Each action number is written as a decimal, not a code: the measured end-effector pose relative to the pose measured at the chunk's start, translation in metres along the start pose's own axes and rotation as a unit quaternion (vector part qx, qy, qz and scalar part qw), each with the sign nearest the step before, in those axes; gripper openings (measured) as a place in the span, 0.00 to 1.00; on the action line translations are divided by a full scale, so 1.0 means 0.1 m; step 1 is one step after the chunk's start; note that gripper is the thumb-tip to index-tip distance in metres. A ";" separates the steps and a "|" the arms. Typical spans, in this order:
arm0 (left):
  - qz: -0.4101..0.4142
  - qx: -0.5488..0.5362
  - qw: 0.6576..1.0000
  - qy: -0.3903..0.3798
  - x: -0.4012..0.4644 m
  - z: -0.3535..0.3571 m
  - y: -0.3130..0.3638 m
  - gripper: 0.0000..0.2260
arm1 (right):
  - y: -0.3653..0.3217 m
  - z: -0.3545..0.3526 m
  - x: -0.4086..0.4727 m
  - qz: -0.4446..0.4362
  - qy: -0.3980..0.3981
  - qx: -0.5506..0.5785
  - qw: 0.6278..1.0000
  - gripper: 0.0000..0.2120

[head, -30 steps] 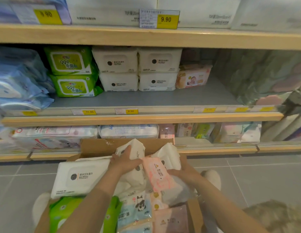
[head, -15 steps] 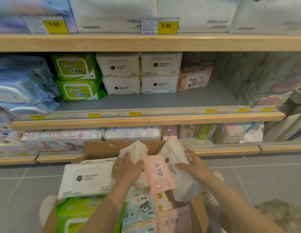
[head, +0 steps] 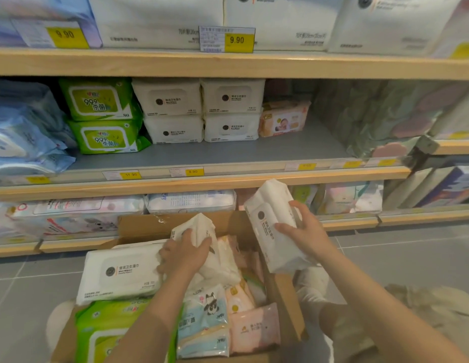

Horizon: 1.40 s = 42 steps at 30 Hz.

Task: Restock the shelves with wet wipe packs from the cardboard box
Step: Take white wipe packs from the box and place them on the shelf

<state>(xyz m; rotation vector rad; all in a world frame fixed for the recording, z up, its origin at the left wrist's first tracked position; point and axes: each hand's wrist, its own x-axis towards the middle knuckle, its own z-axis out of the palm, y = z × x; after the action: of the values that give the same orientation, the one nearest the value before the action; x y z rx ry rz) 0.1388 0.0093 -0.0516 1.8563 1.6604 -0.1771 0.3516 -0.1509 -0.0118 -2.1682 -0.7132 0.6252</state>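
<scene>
An open cardboard box [head: 285,297] sits on the floor below me, full of wet wipe packs. My right hand [head: 304,231] grips a white wipe pack [head: 270,221] and holds it up above the box's right edge, in front of the lower shelf. My left hand [head: 185,254] grips another white pack [head: 202,231] that stands upright inside the box. A large white pack [head: 121,273] lies flat at the box's left, with a green pack [head: 97,331] below it and small pastel packs [head: 228,320] at the right.
The middle shelf [head: 202,176] holds green packs [head: 102,116], stacked white packs [head: 202,111] and a baby-print pack [head: 283,119], with bare grey surface to the right. Blue packs [head: 24,132] fill its left end. The lower shelf [head: 79,243] and top shelf carry more packs. Grey tiled floor surrounds the box.
My right hand has lifted its white pack up and to the right, out of the box. My left hand stays on the upright pack in the box. The pink pack between my hands has dropped back.
</scene>
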 end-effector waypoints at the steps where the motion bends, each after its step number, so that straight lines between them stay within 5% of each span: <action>1: -0.023 -0.022 1.000 -0.003 0.02 0.01 -0.01 0.38 | 0.01 0.01 -0.01 0.002 -0.004 0.004 1.000 0.31; 5: -0.077 -0.051 0.994 -0.060 0.07 0.01 0.00 0.51 | 0.07 0.11 -0.05 0.014 -0.037 0.033 0.999 0.31; 9: -0.079 -0.056 0.992 -0.076 0.12 -0.01 -0.03 0.53 | 0.14 0.22 -0.01 0.016 -0.070 0.037 0.997 0.30; 14: -0.027 -0.065 0.998 -0.005 -0.07 -0.04 -0.09 0.43 | 0.12 0.17 0.04 0.001 -0.065 0.019 0.998 0.29; 21: 0.150 0.028 0.982 0.110 -0.27 -0.39 0.02 0.39 | -0.13 -0.05 0.03 -0.038 -0.059 -0.006 0.997 0.29; 28: 0.180 -0.009 0.962 0.205 -0.21 -1.19 -0.26 0.40 | -0.89 -0.06 0.22 -0.118 -0.057 -0.065 0.989 0.28; 36: 0.195 -0.009 0.938 0.286 0.10 -1.80 -0.95 0.40 | -1.87 0.46 0.88 -0.237 -0.094 -0.170 0.952 0.28; 42: 0.207 0.006 0.930 0.304 0.52 -1.99 -1.22 0.40 | -2.56 1.01 1.52 -0.331 -0.145 -0.301 0.883 0.31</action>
<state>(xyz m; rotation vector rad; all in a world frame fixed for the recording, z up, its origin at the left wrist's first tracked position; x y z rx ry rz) -0.0257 0.1598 0.0361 2.3735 1.5731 0.6271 0.3244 0.1432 0.0963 -2.1486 -1.9146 0.3794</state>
